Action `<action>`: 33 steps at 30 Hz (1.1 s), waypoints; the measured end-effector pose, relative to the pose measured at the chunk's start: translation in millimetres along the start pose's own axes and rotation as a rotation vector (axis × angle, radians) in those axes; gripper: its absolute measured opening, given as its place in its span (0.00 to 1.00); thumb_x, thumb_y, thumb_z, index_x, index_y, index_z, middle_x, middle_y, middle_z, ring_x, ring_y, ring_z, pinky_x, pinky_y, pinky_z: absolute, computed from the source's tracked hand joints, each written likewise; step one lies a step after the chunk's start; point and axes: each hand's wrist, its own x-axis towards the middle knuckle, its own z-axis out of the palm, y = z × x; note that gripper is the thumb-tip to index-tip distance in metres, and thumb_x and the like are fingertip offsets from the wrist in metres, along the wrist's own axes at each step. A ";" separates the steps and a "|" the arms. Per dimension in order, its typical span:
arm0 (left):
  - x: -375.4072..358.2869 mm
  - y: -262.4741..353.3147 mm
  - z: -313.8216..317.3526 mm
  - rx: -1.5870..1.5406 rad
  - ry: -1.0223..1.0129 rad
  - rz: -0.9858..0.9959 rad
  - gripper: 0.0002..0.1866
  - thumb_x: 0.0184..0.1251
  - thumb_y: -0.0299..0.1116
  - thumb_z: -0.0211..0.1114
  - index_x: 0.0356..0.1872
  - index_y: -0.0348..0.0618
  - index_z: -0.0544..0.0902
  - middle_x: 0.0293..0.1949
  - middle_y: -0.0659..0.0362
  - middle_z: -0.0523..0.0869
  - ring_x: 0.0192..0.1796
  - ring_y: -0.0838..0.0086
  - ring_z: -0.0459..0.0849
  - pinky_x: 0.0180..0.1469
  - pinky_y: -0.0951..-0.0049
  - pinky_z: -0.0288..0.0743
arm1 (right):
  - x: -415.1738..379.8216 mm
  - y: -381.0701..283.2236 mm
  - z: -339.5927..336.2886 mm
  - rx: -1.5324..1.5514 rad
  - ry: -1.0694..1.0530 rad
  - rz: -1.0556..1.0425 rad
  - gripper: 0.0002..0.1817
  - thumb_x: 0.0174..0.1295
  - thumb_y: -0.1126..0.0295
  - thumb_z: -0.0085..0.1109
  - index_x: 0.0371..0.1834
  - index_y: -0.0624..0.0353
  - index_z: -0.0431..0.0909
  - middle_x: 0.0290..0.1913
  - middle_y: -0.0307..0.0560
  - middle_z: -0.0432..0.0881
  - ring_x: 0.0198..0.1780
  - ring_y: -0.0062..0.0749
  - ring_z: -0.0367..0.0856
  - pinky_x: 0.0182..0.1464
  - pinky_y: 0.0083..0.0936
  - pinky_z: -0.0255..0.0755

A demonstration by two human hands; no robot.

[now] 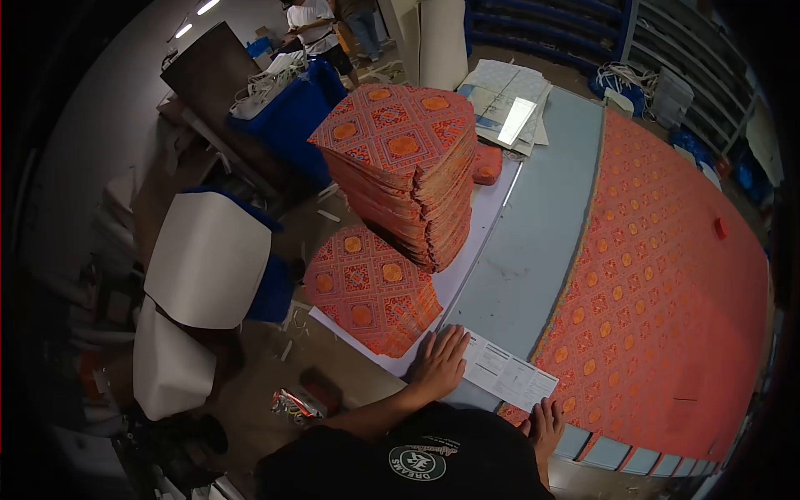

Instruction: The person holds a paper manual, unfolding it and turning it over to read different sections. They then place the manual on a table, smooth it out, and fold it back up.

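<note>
A long white printed sheet (507,372) lies across the grey table near its front edge. My left hand (442,363) rests flat on the sheet's left end, fingers spread. At its right end my right hand (546,423) lies beside the corner, fingers stretched out on the red patterned fabric's edge. That fabric (633,283) covers the right side of the table. To the left stands a tall stack of red patterned pieces (400,158), with a lower fanned stack (371,287) in front of it.
Papers (508,96) lie at the table's far end. A small red object (722,227) sits on the fabric. Blue bins (287,117) and white sheet material (212,258) stand left. Behind them is a person (312,29). Shelves (683,67) line the back right.
</note>
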 end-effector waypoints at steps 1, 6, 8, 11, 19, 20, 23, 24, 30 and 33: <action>0.4 -1.3 0.0 -0.007 0.006 0.002 0.30 0.69 0.38 0.55 0.70 0.37 0.65 0.73 0.49 0.64 0.77 0.60 0.56 0.76 0.48 0.43 | 1.3 -1.0 0.5 0.005 -0.011 0.009 0.23 0.53 0.70 0.61 0.54 0.60 0.79 0.63 0.50 0.78 0.69 0.54 0.66 0.69 0.50 0.58; -2.9 -2.2 2.0 -0.020 0.017 -0.002 0.31 0.69 0.38 0.56 0.71 0.37 0.64 0.73 0.50 0.64 0.77 0.61 0.57 0.76 0.48 0.42 | 0.1 -3.0 0.3 -0.010 0.007 0.009 0.22 0.53 0.68 0.61 0.53 0.60 0.80 0.63 0.49 0.78 0.69 0.52 0.68 0.68 0.50 0.58; 1.0 -3.2 1.7 -0.015 0.030 0.010 0.31 0.69 0.38 0.56 0.71 0.38 0.64 0.73 0.50 0.64 0.77 0.61 0.57 0.76 0.48 0.42 | 3.6 -1.2 2.7 -0.026 0.037 0.006 0.22 0.53 0.66 0.62 0.53 0.59 0.81 0.63 0.47 0.78 0.68 0.51 0.69 0.68 0.50 0.58; -0.8 -2.9 1.1 -0.022 0.033 0.013 0.31 0.69 0.38 0.56 0.71 0.38 0.65 0.72 0.50 0.65 0.77 0.62 0.57 0.76 0.48 0.43 | 1.5 1.7 3.9 -0.008 0.040 -0.015 0.22 0.53 0.66 0.62 0.53 0.59 0.81 0.63 0.48 0.78 0.68 0.51 0.69 0.68 0.50 0.58; 0.7 -3.8 2.2 -0.109 0.033 -0.017 0.31 0.68 0.37 0.58 0.70 0.37 0.65 0.71 0.49 0.67 0.77 0.60 0.58 0.75 0.49 0.45 | 2.3 -1.2 0.6 0.003 0.022 -0.007 0.22 0.53 0.66 0.63 0.54 0.57 0.81 0.64 0.47 0.77 0.68 0.51 0.68 0.69 0.49 0.58; 2.0 -5.9 3.9 -0.120 0.009 -0.013 0.31 0.68 0.37 0.58 0.70 0.37 0.65 0.71 0.49 0.67 0.77 0.60 0.58 0.75 0.49 0.45 | 2.3 0.3 4.2 -0.003 0.059 -0.039 0.22 0.53 0.67 0.62 0.54 0.58 0.80 0.63 0.48 0.78 0.68 0.52 0.69 0.68 0.49 0.60; -0.3 -11.6 19.9 -0.092 0.071 -0.028 0.34 0.65 0.40 0.60 0.71 0.38 0.65 0.72 0.47 0.64 0.76 0.55 0.59 0.74 0.47 0.50 | 5.1 5.7 6.4 -0.012 0.043 -0.059 0.22 0.52 0.73 0.62 0.54 0.57 0.80 0.62 0.49 0.79 0.68 0.51 0.70 0.66 0.46 0.63; -0.8 -10.2 20.9 -0.107 0.096 -0.049 0.34 0.64 0.40 0.61 0.70 0.36 0.65 0.72 0.44 0.63 0.74 0.51 0.60 0.73 0.47 0.52 | 4.7 6.7 8.4 0.002 0.058 -0.054 0.22 0.51 0.75 0.62 0.53 0.57 0.80 0.62 0.48 0.79 0.68 0.52 0.70 0.66 0.46 0.63; -0.4 -14.1 23.1 -0.176 0.141 -0.010 0.34 0.66 0.35 0.60 0.69 0.29 0.61 0.69 0.37 0.63 0.72 0.44 0.61 0.72 0.51 0.55 | 7.4 -5.9 3.2 -0.055 0.030 0.002 0.21 0.56 0.70 0.62 0.56 0.55 0.80 0.64 0.42 0.78 0.69 0.44 0.68 0.68 0.43 0.61; 1.3 -16.3 24.9 -0.183 0.159 -0.016 0.34 0.66 0.34 0.59 0.70 0.28 0.60 0.69 0.37 0.63 0.72 0.45 0.61 0.72 0.51 0.55 | 9.8 -2.3 5.7 -0.062 0.054 -0.021 0.22 0.57 0.70 0.62 0.57 0.54 0.80 0.65 0.42 0.77 0.70 0.43 0.68 0.69 0.41 0.61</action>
